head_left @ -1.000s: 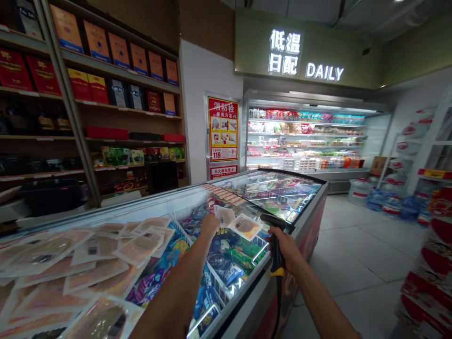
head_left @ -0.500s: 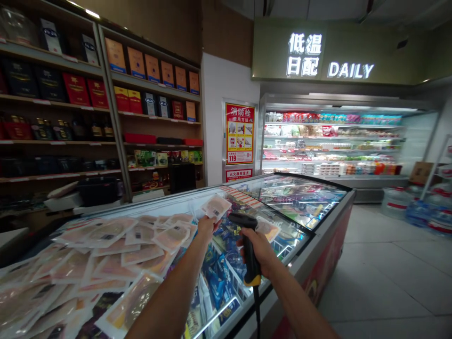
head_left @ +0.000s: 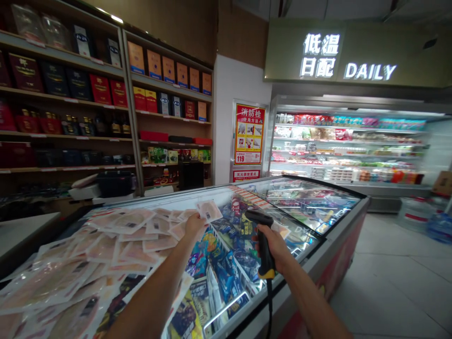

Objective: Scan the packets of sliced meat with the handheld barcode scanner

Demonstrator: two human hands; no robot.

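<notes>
At the lower left, the heap of flat, white-edged translucent packets runs off the frame, its small print illegible, and the left forearm covers part of it. Right of centre, the right hand hides part of the black-and-yellow handheld scanner, whose thin black cable leaves the bottom edge; a brown cardboard box is cropped at the right.

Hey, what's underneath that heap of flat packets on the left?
Colourful bags show past the right edge of the packet heap. Whatever lies beneath its middle is covered by the packets, so that can't be seen.
</notes>
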